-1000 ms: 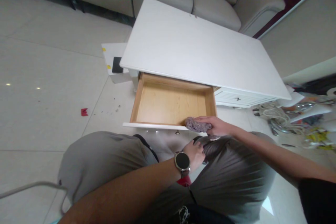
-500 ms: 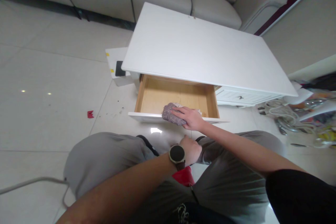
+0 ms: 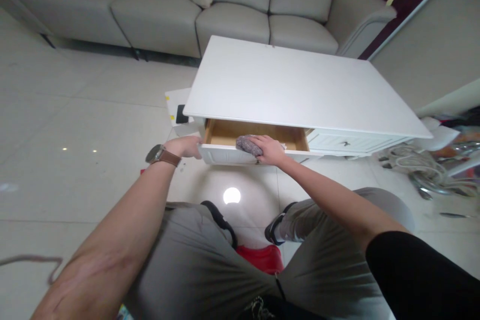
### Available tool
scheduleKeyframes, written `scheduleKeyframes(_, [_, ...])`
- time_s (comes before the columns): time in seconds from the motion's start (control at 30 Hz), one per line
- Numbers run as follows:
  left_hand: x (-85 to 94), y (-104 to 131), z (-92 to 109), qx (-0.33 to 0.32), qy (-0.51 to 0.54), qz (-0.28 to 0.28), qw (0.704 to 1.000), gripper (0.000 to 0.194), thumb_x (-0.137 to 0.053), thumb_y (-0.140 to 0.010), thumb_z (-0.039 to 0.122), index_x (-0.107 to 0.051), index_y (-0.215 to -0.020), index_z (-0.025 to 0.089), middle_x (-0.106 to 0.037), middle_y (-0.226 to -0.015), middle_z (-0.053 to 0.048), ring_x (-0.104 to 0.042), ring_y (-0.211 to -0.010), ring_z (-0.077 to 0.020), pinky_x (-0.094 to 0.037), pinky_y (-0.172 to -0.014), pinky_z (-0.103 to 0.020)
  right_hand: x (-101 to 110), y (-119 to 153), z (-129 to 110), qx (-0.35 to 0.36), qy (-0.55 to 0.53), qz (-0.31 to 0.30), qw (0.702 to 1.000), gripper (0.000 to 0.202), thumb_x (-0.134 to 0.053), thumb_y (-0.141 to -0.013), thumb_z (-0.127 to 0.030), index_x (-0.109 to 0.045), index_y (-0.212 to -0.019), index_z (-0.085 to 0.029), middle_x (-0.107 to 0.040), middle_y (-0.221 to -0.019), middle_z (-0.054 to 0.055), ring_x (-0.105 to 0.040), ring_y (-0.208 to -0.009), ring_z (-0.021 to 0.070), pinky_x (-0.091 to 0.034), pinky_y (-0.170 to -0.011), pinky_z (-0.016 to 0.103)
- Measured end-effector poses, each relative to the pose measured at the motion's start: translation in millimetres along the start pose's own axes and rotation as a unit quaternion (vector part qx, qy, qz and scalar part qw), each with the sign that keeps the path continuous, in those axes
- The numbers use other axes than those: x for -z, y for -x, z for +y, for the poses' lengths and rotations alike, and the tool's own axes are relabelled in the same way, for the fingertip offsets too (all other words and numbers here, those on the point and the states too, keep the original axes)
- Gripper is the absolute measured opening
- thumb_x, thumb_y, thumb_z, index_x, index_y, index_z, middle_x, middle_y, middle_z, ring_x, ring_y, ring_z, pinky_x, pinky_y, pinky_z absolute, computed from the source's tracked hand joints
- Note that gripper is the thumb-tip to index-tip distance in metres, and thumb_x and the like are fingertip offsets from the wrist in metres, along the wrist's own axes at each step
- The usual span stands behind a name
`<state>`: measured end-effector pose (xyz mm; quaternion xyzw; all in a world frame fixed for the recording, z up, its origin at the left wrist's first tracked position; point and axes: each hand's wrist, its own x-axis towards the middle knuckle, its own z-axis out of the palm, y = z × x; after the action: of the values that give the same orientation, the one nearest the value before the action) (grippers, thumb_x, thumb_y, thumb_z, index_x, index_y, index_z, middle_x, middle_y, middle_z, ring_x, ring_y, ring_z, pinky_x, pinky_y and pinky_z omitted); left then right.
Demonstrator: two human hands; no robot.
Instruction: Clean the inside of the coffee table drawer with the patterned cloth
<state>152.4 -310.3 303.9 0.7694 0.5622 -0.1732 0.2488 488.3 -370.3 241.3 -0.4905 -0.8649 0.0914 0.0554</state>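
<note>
Near: grey-trousered knees and a red object (image 3: 262, 257) on the tiled floor (image 3: 75, 125) between them. Mid: left hand (image 3: 186, 146), watch (image 3: 159, 154) on wrist, fingers curled on the left end of the white drawer front (image 3: 221, 154); right hand (image 3: 269, 150) pressed flat over a bunched grey cloth (image 3: 247, 144) on the front's top edge, the drawer (image 3: 258, 133) partly out beneath the white table (image 3: 296, 87). Far: beige sofa (image 3: 168, 5) behind the table, cable clutter (image 3: 420, 170) on the floor at right.
</note>
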Motion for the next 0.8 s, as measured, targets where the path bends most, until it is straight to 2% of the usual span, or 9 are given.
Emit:
scheduleKeyframes(0.1, [-0.8,-8,-4,0.021,0.015,-0.056,0.998,0.029,-0.072,-0.083,0.027,-0.075,-0.11,0.019,-0.08,-0.103,-0.006,-0.073,-0.092,-0.0206,-0.05,-0.078,-0.024,1,-4,-3,-0.053,-0.012,0.011,0.998,0.073,-0.067,-0.085,-0.037,-0.051,-0.154,-0.019,-0.061,-0.147,0.011,-0.056,-0.13,0.0312,-0.044,-0.112,0.041])
scheduleKeyframes(0.2, [4.7,-12,4,0.061,0.0,-0.043,0.997,0.02,-0.069,-0.089,0.028,-0.075,-0.094,0.01,-0.078,-0.09,-0.01,-0.071,-0.085,-0.02,-0.05,-0.082,-0.027,0,-4,-9,-0.079,-0.002,-0.017,0.997,0.062,-0.061,-0.092,-0.039,-0.056,-0.151,-0.023,-0.067,-0.134,0.012,-0.06,-0.121,0.0312,-0.047,-0.105,0.04])
scheduleKeyframes(0.3, [10.1,-16,10,0.074,-0.025,-0.038,0.996,0.025,-0.071,-0.091,0.028,-0.072,-0.082,0.005,-0.074,-0.079,-0.009,-0.068,-0.081,-0.0186,-0.049,-0.087,-0.03,-4,2,-17,-0.087,0.027,0.001,0.996,0.07,-0.063,-0.088,-0.031,-0.051,-0.157,-0.023,-0.062,-0.141,0.014,-0.056,-0.126,0.0336,-0.045,-0.106,0.043])
scheduleKeyframes(0.43, [12.1,-17,14,0.063,-0.04,-0.055,0.996,0.023,-0.078,-0.083,0.03,-0.07,-0.074,0.01,-0.071,-0.07,-0.006,-0.067,-0.082,-0.0213,-0.051,-0.088,-0.032,-10,8,-31,-0.083,0.053,0.023,0.995,0.078,-0.067,-0.082,-0.026,-0.05,-0.159,-0.023,-0.052,-0.153,0.016,-0.047,-0.135,0.0379,-0.04,-0.108,0.049])
scheduleKeyframes(0.53, [10.8,-15,17,0.061,-0.067,-0.043,0.995,0.012,-0.081,-0.074,0.022,-0.075,-0.08,0.015,-0.076,-0.078,-0.008,-0.072,-0.091,-0.0255,-0.051,-0.09,-0.033,-13,2,-47,-0.068,0.065,0.019,0.995,0.08,-0.068,-0.083,-0.027,-0.047,-0.16,-0.025,-0.049,-0.156,0.017,-0.043,-0.138,0.0391,-0.037,-0.107,0.051])
scheduleKeyframes(0.7, [3.9,-19,19,0.051,-0.105,-0.016,0.993,0.028,-0.074,-0.071,0.015,-0.08,-0.099,0.017,-0.081,-0.103,-0.014,-0.074,-0.103,-0.029,-0.053,-0.089,-0.03,-20,-27,-93,-0.045,0.082,0.028,0.995,0.078,-0.067,-0.09,-0.043,-0.043,-0.161,-0.021,-0.047,-0.155,0.022,-0.041,-0.137,0.0395,-0.035,-0.107,0.053])
scheduleKeyframes(0.8, [-0.2,-27,13,0.052,-0.121,-0.01,0.991,0.033,-0.074,-0.071,0.018,-0.082,-0.102,0.018,-0.081,-0.106,-0.015,-0.075,-0.106,-0.0319,-0.055,-0.088,-0.031,-26,-52,-127,-0.031,0.081,0.04,0.995,0.078,-0.06,-0.094,-0.057,-0.041,-0.16,-0.018,-0.048,-0.153,0.024,-0.04,-0.136,0.0409,-0.034,-0.108,0.057])
